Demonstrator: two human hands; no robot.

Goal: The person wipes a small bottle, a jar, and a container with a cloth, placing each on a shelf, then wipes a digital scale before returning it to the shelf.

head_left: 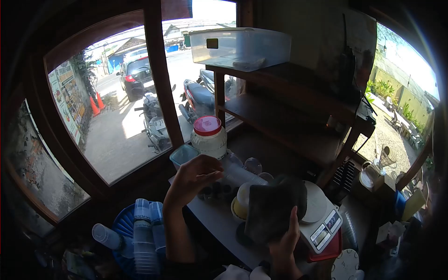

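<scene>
My right hand point(285, 242) holds a dark, squarish object point(270, 212) over the table, its thumb up along the near side. What the dark object is cannot be made out. My left hand point(198, 175) is raised over the table's left part with fingers bent and drawn together, in front of a jar with a red lid point(208, 135) and a clear green-tinted container point(184, 155). Clear plastic cups point(242, 175) lie just beyond it. Right of the dark object stands a white digital scale point(321, 233) with a round plate, on a red tray point(329, 250).
Stacked plastic cups point(145, 242) stand in a blue basket point(122, 224) at the lower left. A clear storage box point(240, 48) rests on the wooden shelf point(289, 77) behind. Windows flank the left and right sides. A patterned round item point(345, 266) is at the lower right.
</scene>
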